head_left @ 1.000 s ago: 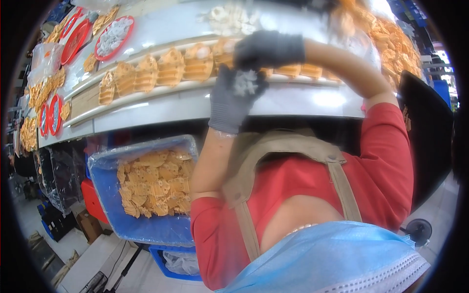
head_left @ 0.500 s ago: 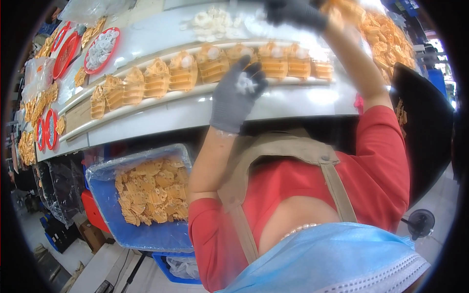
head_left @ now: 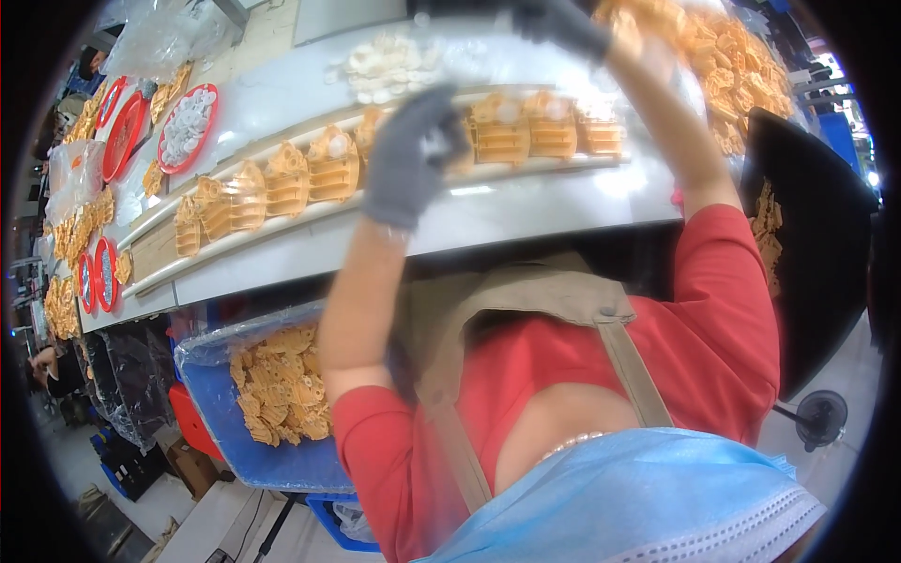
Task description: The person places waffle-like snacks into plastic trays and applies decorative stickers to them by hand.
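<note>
My left hand [head_left: 413, 159], in a grey glove, hovers over the row of orange plastic parts [head_left: 330, 167], its fingers curled in. Something small and white, likely white plastic pieces [head_left: 435, 144], shows between those fingers, blurred by motion. Several parts in the row carry a round white piece on top. My right hand [head_left: 563, 26], also gloved, reaches to the far edge of the view, next to a dark object [head_left: 460, 7] of unclear kind. Its fingers are smeared. A pile of white discs [head_left: 387, 68] lies on the table beyond the row.
Two pale rails [head_left: 239, 225] flank the row. A heap of orange parts [head_left: 737, 80] sits far right. Red trays [head_left: 214, 117], one with white pieces, stand at left. A blue bin [head_left: 221, 399] of orange parts is below the table edge, a black bin [head_left: 817, 253] at right.
My left hand has moved left along the row, its fingers blurred now. My right hand has shifted slightly at the far edge. The whole view has turned a little.
</note>
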The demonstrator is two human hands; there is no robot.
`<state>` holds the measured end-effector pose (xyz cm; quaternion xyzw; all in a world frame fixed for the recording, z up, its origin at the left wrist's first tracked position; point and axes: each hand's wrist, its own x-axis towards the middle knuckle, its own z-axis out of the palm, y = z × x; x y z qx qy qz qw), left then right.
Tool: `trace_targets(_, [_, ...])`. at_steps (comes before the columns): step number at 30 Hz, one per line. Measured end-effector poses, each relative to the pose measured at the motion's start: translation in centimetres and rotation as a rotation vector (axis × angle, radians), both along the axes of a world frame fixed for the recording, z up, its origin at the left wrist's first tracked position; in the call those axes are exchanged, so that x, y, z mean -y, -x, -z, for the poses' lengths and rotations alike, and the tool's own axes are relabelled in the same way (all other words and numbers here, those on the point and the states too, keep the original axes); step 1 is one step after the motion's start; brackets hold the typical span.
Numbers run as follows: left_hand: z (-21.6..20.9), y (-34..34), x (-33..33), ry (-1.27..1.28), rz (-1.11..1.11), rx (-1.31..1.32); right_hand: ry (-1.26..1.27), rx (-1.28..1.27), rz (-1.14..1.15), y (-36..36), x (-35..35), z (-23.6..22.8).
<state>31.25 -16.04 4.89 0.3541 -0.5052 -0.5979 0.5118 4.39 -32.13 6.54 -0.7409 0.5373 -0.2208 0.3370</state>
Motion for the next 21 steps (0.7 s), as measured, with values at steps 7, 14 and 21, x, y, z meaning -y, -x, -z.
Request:
trace_targets(7, [-1.8, 6.5, 10.3, -0.222, -0.036, 0.080, 0.142, -0.270, -0.049, 4.7, -0.8, 1.6])
trace_targets(14, [-0.5, 8.9, 13.1, -0.116, -0.234, 0.244, 0.205, -0.475, -0.083, 6.3, 1.6, 2.5])
trace_targets(21, [-1.4, 7.0, 8.3, -0.111, -0.211, 0.027, 0.711, -0.843, -0.344, 1.9, 2.3, 2.6])
